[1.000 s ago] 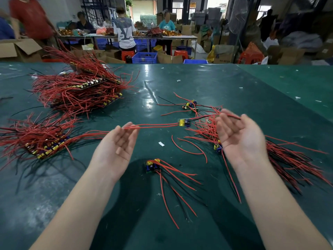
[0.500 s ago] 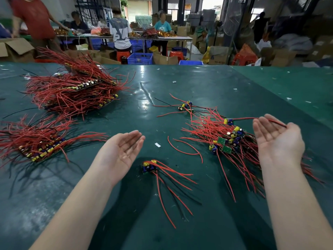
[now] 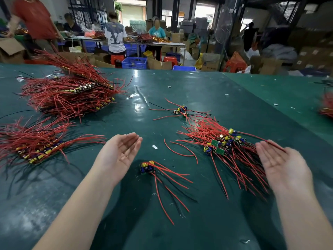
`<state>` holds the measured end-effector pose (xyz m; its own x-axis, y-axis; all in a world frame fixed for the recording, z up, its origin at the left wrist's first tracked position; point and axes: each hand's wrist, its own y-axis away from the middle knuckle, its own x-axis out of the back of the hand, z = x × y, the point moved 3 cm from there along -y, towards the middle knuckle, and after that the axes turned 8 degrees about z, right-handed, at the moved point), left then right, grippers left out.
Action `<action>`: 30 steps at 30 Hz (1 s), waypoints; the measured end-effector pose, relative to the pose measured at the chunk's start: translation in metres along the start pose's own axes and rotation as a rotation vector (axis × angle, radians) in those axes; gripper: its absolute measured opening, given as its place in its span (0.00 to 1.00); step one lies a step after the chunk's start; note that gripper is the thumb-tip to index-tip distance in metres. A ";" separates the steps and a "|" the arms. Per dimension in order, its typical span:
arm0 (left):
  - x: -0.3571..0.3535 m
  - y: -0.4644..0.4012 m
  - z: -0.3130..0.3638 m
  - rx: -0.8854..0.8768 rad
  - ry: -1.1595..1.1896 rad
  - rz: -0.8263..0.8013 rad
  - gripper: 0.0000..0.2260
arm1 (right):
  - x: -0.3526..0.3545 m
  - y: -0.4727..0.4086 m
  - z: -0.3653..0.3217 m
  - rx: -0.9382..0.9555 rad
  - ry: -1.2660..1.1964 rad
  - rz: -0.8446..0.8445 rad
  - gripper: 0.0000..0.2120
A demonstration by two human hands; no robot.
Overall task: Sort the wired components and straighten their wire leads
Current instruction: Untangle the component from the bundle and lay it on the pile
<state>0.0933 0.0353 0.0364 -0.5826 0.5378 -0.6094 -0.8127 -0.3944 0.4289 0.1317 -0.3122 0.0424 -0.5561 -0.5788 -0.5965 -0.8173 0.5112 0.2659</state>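
My left hand [image 3: 120, 156] hovers palm up with straight fingers and holds nothing, just left of a small board with red and black leads [image 3: 146, 167]. On the right, my right hand [image 3: 281, 163] is also palm up with straight fingers. A red lead [image 3: 252, 136] from a component on the loose pile [image 3: 221, 141] runs across its fingertips. The pile is a tangle of small green boards with yellow and blue capacitors and red wires. Two neat stacks of wired boards lie at the near left [image 3: 36, 148] and the far left [image 3: 72, 92].
A few more wired boards [image 3: 181, 110] lie further out on the green table [image 3: 207, 91], and loose red wires [image 3: 180, 152] curl in the middle. Another red bundle [image 3: 328, 105] shows at the right edge. People work at benches beyond the far edge.
A second ago both hands stretched one component's leads between them. My left hand let go, and my right hand carried the component right onto the loose pile. Both palms now face up, apart.
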 end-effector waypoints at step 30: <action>0.002 -0.006 -0.002 -0.173 -0.453 -0.050 0.11 | -0.055 -0.005 0.052 1.004 2.184 -0.174 0.53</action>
<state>0.0970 0.0377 0.0314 -0.5194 0.8146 -0.2581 -0.8488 -0.4570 0.2659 0.1736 -0.2500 0.0347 -0.3526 0.1492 0.9238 -0.9307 0.0469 -0.3628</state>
